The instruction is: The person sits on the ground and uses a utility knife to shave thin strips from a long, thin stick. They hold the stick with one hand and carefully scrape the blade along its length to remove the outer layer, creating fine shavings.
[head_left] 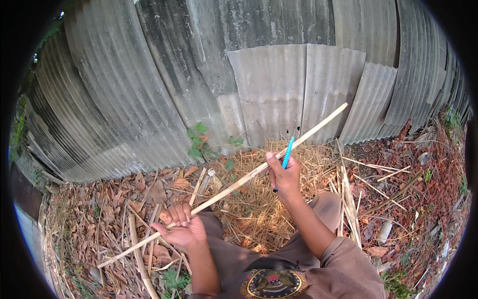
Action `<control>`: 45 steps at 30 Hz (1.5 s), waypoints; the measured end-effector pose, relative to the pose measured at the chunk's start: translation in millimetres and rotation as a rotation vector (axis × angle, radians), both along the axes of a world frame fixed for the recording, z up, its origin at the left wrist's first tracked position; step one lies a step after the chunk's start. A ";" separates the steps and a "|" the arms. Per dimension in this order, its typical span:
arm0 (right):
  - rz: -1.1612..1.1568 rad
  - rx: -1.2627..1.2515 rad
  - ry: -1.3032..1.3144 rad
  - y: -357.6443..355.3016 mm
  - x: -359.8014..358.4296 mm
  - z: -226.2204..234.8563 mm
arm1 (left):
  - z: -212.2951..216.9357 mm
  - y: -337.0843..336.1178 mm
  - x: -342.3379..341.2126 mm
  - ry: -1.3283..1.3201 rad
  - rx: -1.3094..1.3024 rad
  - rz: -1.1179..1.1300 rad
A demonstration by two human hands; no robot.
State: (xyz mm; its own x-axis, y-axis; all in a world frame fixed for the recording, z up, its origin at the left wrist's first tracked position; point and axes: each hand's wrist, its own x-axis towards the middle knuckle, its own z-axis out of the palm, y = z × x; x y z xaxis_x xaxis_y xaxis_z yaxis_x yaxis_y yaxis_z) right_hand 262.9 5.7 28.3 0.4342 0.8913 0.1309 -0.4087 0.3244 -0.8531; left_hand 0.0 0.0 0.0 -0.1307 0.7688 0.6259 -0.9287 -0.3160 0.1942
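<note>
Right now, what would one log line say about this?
left hand: gripping pale stick | right hand: holding slim blue tool, thumb at stick | ground: dry straw | beyond: corrugated sheets

Straw [244, 209] lies on the ground [413, 249]. Left of the straw are leaves [157, 192]; right of it, sticks [350, 212].

Head view in diffuse, moderately bright daylight. Corrugated sheets [124, 89] evenly lit, without strong glare; shadows soft. Straw [254, 212] marked by warmer, brighter patches toward its lower end. Pale stick [239, 183] sharply defined along its middle. Fisheye distortion bows the outer sheets; a black surround encloses the rounded field, with bluish fringing at left. Ground litter [62, 239] near the rim softer in detail.
</note>
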 end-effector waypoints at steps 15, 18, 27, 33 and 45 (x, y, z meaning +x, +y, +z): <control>0.610 0.006 -0.317 93.1 38.2 -3.1 | 69.8 21.8 51.1 1.745 0.251 0.732; 0.650 -0.027 -0.297 108.0 36.2 -7.1 | 43.2 61.1 67.5 1.655 -0.133 -0.185; 0.225 -0.508 -0.698 137.3 84.6 -73.1 | -40.8 117.1 120.9 1.373 -0.401 -0.175; 0.202 -0.480 -1.171 111.3 77.1 -56.1 | -36.7 121.9 100.4 1.370 -0.458 -0.085; 0.167 -0.140 -1.428 95.7 24.2 -46.8 | -9.8 113.6 88.7 1.060 -0.764 -0.367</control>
State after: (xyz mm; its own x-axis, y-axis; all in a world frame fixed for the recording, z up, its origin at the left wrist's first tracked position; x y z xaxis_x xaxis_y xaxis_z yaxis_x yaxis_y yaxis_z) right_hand 287.1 101.4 -18.5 -0.0991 0.9591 0.2652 0.7799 0.2403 -0.5779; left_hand 88.7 113.6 -9.8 0.4293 0.8525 -0.2982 -0.2309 0.4228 0.8763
